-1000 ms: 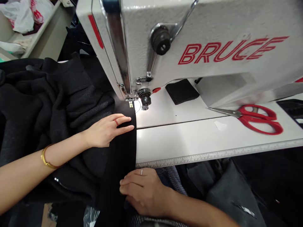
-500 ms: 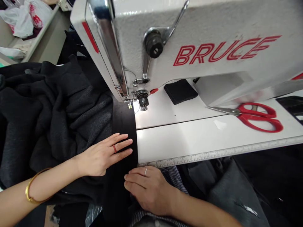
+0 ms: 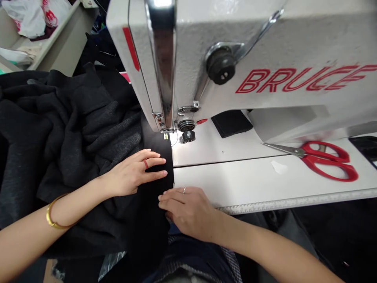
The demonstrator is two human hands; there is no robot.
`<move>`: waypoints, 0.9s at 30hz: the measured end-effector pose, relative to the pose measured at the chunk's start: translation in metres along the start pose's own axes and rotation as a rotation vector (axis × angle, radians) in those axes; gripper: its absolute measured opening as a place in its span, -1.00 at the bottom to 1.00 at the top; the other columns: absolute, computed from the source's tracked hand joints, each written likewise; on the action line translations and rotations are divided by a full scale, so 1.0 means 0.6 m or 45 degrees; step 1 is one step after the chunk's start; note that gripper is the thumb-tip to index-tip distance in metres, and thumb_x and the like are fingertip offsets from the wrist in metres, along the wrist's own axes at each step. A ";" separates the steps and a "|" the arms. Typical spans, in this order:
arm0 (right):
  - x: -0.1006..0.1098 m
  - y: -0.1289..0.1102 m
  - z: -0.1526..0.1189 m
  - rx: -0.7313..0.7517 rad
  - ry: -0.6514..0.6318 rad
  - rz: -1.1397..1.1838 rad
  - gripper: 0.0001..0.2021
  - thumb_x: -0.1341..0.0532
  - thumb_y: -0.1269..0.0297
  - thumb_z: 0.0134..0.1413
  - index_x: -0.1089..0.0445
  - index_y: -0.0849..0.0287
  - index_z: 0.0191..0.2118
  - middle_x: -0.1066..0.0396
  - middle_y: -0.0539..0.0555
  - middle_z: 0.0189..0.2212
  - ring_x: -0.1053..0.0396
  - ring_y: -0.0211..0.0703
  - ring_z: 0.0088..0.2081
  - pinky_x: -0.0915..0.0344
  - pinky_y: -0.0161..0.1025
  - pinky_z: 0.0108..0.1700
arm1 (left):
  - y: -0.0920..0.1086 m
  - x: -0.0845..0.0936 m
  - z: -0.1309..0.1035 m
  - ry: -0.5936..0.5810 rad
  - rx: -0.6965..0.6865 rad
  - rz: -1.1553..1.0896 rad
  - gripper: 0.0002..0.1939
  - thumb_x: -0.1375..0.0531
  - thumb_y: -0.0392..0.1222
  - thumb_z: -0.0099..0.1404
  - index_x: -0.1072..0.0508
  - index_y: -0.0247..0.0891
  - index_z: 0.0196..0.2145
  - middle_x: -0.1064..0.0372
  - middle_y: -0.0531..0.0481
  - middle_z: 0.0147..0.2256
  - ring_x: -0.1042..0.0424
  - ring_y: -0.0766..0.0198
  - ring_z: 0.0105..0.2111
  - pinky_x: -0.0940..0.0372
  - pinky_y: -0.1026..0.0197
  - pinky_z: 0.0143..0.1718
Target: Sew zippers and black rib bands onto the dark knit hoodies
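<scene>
Black fabric (image 3: 103,114) lies heaped on the left, its flat strip running under the presser foot (image 3: 166,136) of a white sewing machine (image 3: 188,74). Spread flat on that strip, my left hand (image 3: 132,171) has its fingers stretched toward the fabric's right edge, below the needle area. My right hand (image 3: 188,212) is closer to me, its fingers closed on the same edge by the table front. The thumb of the right hand is mostly hidden. Both hands touch the cloth.
Red-handled scissors (image 3: 324,157) lie on the white table to the right, near a white scrap (image 3: 279,167). A folded black cloth piece (image 3: 232,123) rests under the machine arm. A measuring tape (image 3: 265,203) lines the front edge. Plastic bags (image 3: 29,17) fill a bin at upper left.
Both hands have moved up along the fabric, toward the machine; the right has left the table's front edge and sits higher. The view has shifted slightly, bringing the machine head closer.
</scene>
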State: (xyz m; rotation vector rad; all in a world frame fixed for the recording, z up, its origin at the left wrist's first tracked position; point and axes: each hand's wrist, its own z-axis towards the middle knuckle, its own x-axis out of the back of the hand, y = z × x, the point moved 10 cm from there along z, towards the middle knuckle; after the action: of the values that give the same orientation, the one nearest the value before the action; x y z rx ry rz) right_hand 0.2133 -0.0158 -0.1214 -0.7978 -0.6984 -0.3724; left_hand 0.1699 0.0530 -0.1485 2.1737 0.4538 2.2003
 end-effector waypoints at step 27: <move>0.002 0.121 0.084 -0.042 -0.183 -0.233 -0.83 -0.02 0.51 0.01 -0.28 0.16 -0.32 -0.37 0.09 -0.26 -0.32 -0.14 -0.22 -0.28 -0.20 -0.24 | -0.013 0.042 0.006 0.067 0.155 -0.023 -0.42 -0.18 -0.15 0.02 -0.23 -0.34 0.02 -0.23 -0.20 -0.03 -0.14 0.07 0.02 -0.06 -0.01 0.03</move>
State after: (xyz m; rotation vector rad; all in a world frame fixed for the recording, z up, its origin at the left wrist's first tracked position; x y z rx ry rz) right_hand 0.2325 0.0697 -0.1336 -0.7994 -0.9055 -0.4960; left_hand 0.1712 0.0665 -0.1257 2.1629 0.6230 2.2821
